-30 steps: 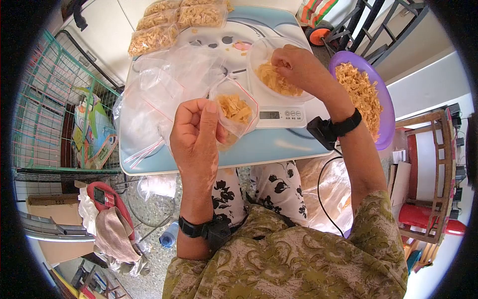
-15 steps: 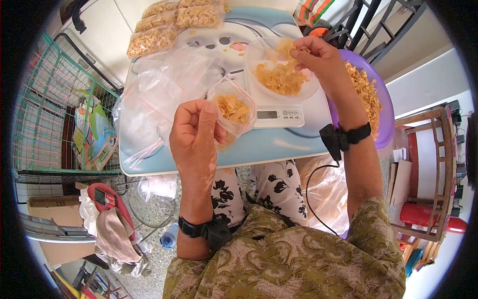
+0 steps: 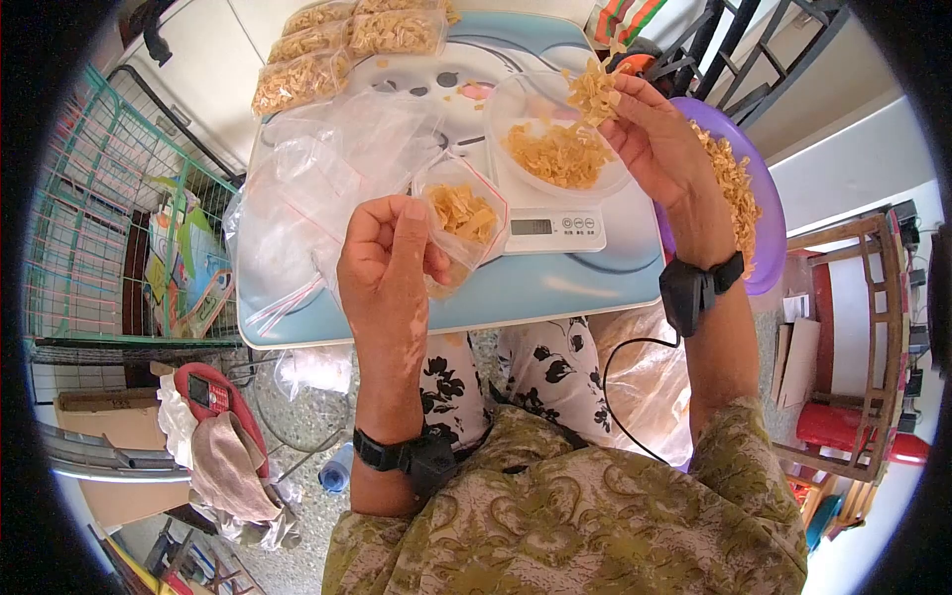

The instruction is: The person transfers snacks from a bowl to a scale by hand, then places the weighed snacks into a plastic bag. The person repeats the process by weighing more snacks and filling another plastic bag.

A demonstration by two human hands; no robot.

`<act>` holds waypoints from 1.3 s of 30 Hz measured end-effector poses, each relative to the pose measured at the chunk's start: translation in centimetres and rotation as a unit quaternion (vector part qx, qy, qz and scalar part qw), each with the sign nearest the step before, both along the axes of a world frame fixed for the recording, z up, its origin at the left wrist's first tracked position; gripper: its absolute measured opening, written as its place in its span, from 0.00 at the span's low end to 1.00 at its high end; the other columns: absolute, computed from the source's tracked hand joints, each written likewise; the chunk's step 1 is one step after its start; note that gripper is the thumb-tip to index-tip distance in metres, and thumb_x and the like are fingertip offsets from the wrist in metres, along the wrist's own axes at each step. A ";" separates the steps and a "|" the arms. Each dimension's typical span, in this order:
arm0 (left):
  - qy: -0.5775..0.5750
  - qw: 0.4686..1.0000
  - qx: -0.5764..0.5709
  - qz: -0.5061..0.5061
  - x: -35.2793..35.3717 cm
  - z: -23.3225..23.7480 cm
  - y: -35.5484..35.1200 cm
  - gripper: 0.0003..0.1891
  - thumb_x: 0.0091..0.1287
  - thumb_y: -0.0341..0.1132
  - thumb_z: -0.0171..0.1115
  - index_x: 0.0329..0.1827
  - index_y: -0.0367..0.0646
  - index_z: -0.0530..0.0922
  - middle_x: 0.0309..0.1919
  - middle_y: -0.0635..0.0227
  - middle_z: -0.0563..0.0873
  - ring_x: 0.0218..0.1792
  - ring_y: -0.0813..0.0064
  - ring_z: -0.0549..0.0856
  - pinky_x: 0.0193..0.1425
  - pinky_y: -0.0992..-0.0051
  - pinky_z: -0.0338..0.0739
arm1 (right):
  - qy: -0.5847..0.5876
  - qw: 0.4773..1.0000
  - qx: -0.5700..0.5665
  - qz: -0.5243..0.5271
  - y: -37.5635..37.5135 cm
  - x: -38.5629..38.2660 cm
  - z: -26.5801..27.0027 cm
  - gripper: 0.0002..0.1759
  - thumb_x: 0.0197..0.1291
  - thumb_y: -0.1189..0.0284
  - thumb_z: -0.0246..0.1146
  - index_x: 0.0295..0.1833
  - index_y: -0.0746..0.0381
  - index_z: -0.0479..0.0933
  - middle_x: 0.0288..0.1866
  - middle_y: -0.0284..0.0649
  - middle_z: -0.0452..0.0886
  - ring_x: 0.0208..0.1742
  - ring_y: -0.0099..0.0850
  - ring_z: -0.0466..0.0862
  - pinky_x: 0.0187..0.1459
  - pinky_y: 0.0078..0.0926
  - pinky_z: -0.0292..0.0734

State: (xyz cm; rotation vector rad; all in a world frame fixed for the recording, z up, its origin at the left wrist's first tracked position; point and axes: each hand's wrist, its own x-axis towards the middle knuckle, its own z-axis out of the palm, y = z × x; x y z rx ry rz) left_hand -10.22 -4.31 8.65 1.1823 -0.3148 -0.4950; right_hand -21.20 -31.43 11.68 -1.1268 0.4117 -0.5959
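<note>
Pale blue and glossy, the surface [image 3: 535, 293] fills the middle of the view and carries nearly everything else. At its right edge sits a purple basin [image 3: 769, 238], loaded with dry golden flakes and partly hidden behind the person's right forearm. Across the left half of the surface lies a loose heap of empty clear bags [image 3: 327, 164], some with red zip strips, one corner hanging over the near left edge. At the far left of the surface, four filled bags [image 3: 307, 74] of the same golden flakes lie side by side. Right of the heap stands a white kitchen scale [image 3: 570, 230] with its display facing the near edge; its digits are too small to read. On the scale rests a clear bowl [image 3: 501, 109] holding a shallow mound of flakes. The left hand [image 3: 387, 273] is raised over the near part of the surface, fingers curled in and thumb pressed against them, pinching the rim of a small zip bag [image 3: 461, 218] that is partly filled with flakes and hangs with its mouth open just left of the scale. The right hand [image 3: 659, 139] is lifted above the far right rim of the bowl, palm turned up, fingertips closed on a clump of flakes [image 3: 595, 89] held clear of the bowl.
</note>
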 end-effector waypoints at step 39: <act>-0.021 1.000 -0.008 -0.017 -0.2 0.4 0.8 0.10 0.73 0.38 0.62 0.44 0.40 0.78 0.27 0.72 0.81 0.23 0.84 0.76 0.26 0.82 0.71 | 0.125 0.718 -0.668 0.147 14.1 3.8 1.1 0.07 0.56 0.77 0.62 0.41 0.63 0.77 0.36 0.44 0.79 0.40 0.49 0.80 0.40 0.41 0.75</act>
